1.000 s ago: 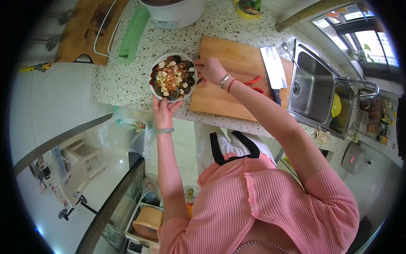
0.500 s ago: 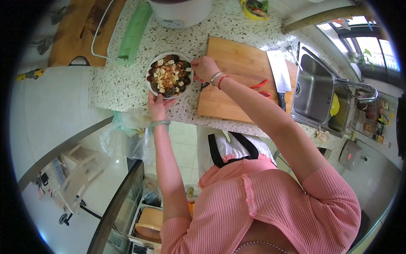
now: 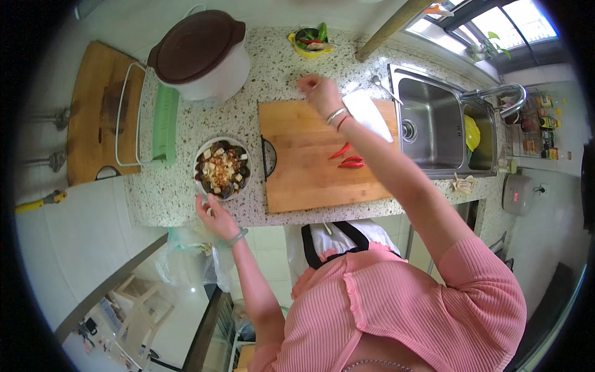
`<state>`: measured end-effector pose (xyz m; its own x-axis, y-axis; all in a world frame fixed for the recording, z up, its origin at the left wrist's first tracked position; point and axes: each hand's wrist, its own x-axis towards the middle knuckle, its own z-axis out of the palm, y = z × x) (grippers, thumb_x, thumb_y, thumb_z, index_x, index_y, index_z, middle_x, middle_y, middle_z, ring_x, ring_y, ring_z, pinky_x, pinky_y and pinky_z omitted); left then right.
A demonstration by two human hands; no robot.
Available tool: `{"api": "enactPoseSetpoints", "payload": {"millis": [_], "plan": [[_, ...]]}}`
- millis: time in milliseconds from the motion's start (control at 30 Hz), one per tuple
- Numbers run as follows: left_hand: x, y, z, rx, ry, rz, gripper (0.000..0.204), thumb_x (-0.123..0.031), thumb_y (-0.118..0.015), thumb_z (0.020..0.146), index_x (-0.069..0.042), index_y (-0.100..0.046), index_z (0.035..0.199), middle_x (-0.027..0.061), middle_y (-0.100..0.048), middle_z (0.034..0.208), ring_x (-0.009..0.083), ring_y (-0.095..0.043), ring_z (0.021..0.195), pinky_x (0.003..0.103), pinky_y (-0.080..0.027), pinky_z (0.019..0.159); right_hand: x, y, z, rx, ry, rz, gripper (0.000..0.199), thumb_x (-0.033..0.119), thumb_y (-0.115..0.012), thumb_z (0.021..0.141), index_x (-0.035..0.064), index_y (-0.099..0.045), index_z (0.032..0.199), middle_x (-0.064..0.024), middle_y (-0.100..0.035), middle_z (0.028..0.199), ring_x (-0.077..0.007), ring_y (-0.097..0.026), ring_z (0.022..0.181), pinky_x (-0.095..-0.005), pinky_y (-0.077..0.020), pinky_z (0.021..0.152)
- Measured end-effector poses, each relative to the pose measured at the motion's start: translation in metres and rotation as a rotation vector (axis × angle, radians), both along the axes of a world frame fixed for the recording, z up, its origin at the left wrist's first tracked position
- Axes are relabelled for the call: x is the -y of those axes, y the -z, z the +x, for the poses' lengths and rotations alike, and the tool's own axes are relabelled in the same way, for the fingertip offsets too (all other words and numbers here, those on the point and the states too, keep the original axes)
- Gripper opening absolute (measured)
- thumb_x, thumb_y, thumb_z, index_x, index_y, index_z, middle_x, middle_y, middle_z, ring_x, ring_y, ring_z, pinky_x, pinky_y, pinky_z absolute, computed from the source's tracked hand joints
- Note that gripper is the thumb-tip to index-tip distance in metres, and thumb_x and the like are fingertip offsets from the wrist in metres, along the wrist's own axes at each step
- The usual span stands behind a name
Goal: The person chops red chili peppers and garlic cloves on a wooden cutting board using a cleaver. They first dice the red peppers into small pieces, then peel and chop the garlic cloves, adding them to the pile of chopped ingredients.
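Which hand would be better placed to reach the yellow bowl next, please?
Probably the right hand: it is clearly nearer the yellow bowl, while the left hand is farther off, at the near edge of the dish.

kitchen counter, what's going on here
Someone in a pink top is at the counter, where a white bowl of food stands. The left hand is open at the bowl's near edge; whether it touches is hard to tell. The right hand is over the far edge of the cutting board, and whether it holds anything isn't clear. On the board lie red chillies and a knife partly hidden by the right forearm.
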<state>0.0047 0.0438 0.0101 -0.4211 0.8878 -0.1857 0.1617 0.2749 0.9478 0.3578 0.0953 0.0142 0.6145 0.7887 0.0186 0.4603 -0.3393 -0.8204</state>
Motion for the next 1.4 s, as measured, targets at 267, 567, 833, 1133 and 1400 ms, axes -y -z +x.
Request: {"api": "enactPoseSetpoints", "payload": {"millis": [267, 567, 833, 1133, 1400], "plan": [[0.004, -0.023, 0.11, 0.267, 0.387, 0.03, 0.016, -0.016, -0.065, 0.093, -0.005, -0.062, 0.105, -0.0018, -0.06, 0.084, 0.0031, -0.047, 0.066, 0.018, -0.037, 0.051, -0.043, -0.009, 0.115, 0.639, 0.01, -0.293, 0.025, 0.021, -0.063, 0.085, 0.0183, -0.064, 0.11, -0.009, -0.059, 0.112, -0.0305, -0.064, 0.095, -0.0439, -0.0527, 0.077], [-0.002, -0.022, 0.155, 0.344, 0.729, -0.149, 0.017, -0.021, -0.058, 0.098, -0.006, -0.064, 0.103, -0.0002, -0.068, 0.091, 0.0032, -0.054, 0.07, 0.017, -0.042, 0.059, -0.054, -0.001, 0.133, 0.744, -0.052, -0.147, 0.015, 0.023, -0.059, 0.091, 0.0148, -0.064, 0.102, -0.0083, -0.058, 0.105, -0.0303, -0.064, 0.091, -0.0426, -0.0533, 0.074], [-0.006, -0.039, 0.19, 0.413, 0.64, -0.07, 0.03, -0.015, -0.06, 0.096, -0.004, -0.057, 0.123, 0.0061, -0.064, 0.108, 0.0091, -0.061, 0.077, 0.021, -0.053, 0.063, 0.043, -0.01, 0.069, -0.104, -0.428, -0.063, 0.019, 0.013, -0.07, 0.085, 0.002, -0.069, 0.099, -0.0064, -0.07, 0.081, -0.0121, -0.06, 0.063, -0.0281, -0.0503, 0.059], [0.023, 0.015, 0.185, 0.41, 0.839, -0.295, 0.027, -0.014, -0.062, 0.095, -0.003, -0.058, 0.119, 0.0055, -0.063, 0.099, 0.0083, -0.06, 0.071, 0.022, -0.054, 0.058, 0.181, -0.022, 0.029, -0.093, -0.105, -0.118, 0.021, 0.017, -0.07, 0.084, 0.0016, -0.068, 0.097, -0.0139, -0.069, 0.088, -0.0277, -0.066, 0.073, -0.0357, -0.0529, 0.068], [0.045, 0.007, 0.186, -0.655, 0.803, 0.41, 0.03, -0.016, -0.071, 0.084, -0.009, -0.064, 0.112, 0.0095, -0.059, 0.117, 0.0265, -0.056, 0.103, 0.039, -0.046, 0.089, 0.3, -0.006, 0.043, 0.268, 0.022, -0.344, 0.036, 0.03, -0.076, 0.078, 0.005, -0.057, 0.094, -0.0128, -0.06, 0.092, -0.033, -0.06, 0.086, -0.0408, -0.0503, 0.073]]}}
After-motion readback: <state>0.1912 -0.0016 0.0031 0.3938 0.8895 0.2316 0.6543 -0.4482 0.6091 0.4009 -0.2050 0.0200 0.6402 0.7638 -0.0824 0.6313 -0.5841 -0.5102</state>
